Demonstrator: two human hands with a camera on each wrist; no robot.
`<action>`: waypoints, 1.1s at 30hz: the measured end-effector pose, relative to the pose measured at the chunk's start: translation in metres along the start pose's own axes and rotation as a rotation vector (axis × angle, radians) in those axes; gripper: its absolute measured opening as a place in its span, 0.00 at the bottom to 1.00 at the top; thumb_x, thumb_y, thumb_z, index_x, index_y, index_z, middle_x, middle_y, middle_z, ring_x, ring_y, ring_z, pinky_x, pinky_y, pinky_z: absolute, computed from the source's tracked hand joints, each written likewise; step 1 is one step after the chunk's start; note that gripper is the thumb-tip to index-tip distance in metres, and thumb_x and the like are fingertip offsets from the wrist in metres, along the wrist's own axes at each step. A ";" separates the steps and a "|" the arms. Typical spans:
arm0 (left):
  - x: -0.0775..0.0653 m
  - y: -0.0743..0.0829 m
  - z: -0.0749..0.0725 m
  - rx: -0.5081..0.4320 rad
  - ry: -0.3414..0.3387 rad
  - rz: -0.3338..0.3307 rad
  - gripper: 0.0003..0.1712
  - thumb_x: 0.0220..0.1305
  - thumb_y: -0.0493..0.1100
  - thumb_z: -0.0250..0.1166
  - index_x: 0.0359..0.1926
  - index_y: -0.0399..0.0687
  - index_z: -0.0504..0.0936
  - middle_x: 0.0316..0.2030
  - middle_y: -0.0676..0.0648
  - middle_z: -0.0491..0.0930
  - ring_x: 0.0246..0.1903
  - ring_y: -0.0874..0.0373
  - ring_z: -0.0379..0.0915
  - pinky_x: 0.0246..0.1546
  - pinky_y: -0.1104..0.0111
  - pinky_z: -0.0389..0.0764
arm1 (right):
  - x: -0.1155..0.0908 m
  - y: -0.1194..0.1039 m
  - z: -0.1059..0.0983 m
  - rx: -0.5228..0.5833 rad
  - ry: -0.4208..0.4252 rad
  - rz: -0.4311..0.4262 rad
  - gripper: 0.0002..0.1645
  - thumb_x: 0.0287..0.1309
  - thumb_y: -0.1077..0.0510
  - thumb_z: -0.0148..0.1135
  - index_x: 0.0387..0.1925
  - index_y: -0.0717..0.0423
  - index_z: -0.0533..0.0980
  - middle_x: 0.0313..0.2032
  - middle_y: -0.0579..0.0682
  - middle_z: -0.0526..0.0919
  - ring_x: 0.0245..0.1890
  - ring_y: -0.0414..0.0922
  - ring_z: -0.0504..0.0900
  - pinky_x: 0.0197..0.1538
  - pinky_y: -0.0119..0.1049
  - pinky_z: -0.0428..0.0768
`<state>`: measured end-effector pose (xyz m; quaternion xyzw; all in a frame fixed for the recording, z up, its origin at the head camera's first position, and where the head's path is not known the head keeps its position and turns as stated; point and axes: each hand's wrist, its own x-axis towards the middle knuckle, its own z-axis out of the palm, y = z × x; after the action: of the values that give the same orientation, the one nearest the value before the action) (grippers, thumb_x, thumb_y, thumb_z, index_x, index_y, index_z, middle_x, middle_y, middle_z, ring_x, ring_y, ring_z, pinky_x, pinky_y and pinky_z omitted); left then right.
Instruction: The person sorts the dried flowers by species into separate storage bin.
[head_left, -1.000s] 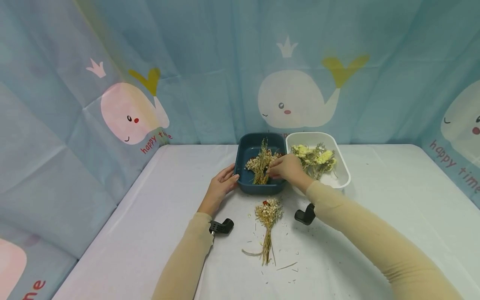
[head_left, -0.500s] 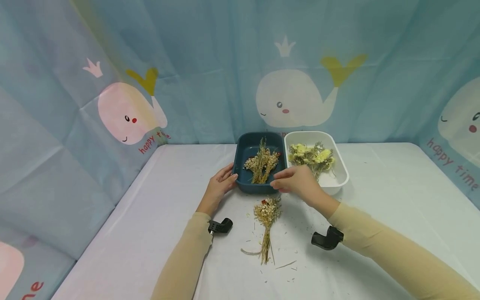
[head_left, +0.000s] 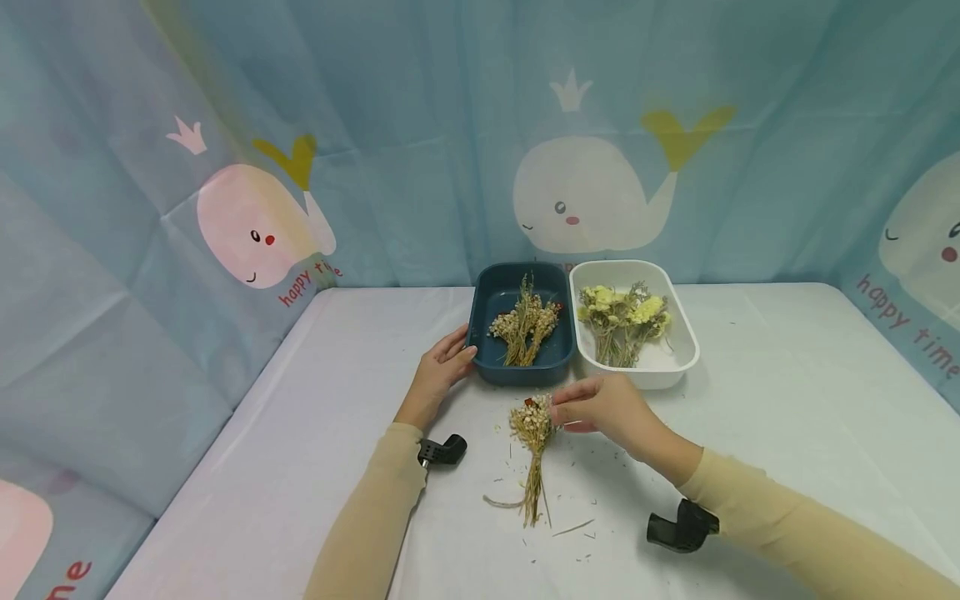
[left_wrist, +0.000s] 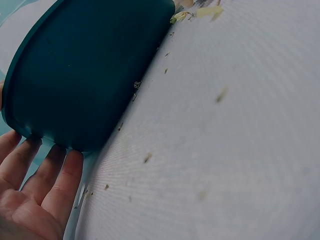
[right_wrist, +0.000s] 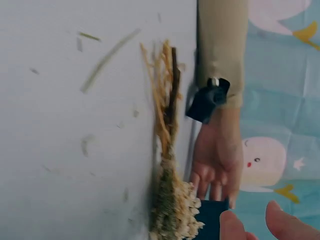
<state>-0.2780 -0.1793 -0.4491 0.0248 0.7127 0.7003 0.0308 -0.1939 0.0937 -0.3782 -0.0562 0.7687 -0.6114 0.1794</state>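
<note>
On the white table lies a small bundle of dried flowers (head_left: 532,423), whitish heads with a touch of red, its stems tied and pointing toward me. My right hand (head_left: 618,417) is at its flower heads, fingertips overlapping their right edge; in the right wrist view a gap shows between thumb and finger (right_wrist: 232,225). My left hand (head_left: 438,371) rests against the left side of the dark blue tray (head_left: 525,377), straight fingers (left_wrist: 62,187) touching its wall. Inside that tray lie similar dried bundles (head_left: 521,329).
A white tray (head_left: 678,358) stands right of the blue one and holds yellow dried flowers (head_left: 626,317). Loose stem bits (head_left: 573,527) and crumbs lie around the bundle, with a short cord (head_left: 502,502) beside its stems. A whale-print curtain (head_left: 420,167) hangs behind.
My right hand has drawn back from inside the blue tray, over its front edge, and down toward me to the bundle on the table. My left hand has stayed at the tray.
</note>
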 end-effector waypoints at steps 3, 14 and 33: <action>-0.001 0.000 0.000 0.003 0.006 0.004 0.32 0.69 0.47 0.65 0.72 0.56 0.68 0.70 0.50 0.70 0.66 0.54 0.72 0.63 0.62 0.78 | -0.002 0.007 0.001 0.026 -0.027 0.009 0.19 0.59 0.64 0.69 0.47 0.75 0.81 0.43 0.62 0.88 0.40 0.48 0.89 0.48 0.46 0.87; 0.001 0.000 0.001 0.007 -0.014 0.014 0.32 0.70 0.47 0.64 0.72 0.55 0.67 0.71 0.49 0.68 0.67 0.53 0.70 0.66 0.57 0.75 | -0.008 0.029 0.003 0.036 -0.031 0.073 0.20 0.54 0.63 0.72 0.46 0.74 0.81 0.40 0.61 0.89 0.38 0.49 0.90 0.43 0.42 0.88; -0.001 0.000 0.000 0.014 0.001 0.013 0.31 0.70 0.46 0.64 0.72 0.56 0.68 0.71 0.49 0.69 0.66 0.54 0.71 0.58 0.69 0.80 | -0.004 0.044 0.019 0.064 -0.170 0.202 0.15 0.56 0.59 0.72 0.40 0.68 0.84 0.26 0.52 0.89 0.24 0.37 0.86 0.33 0.32 0.87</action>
<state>-0.2773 -0.1789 -0.4487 0.0292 0.7174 0.6956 0.0255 -0.1774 0.0881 -0.4236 -0.0242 0.7326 -0.6073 0.3063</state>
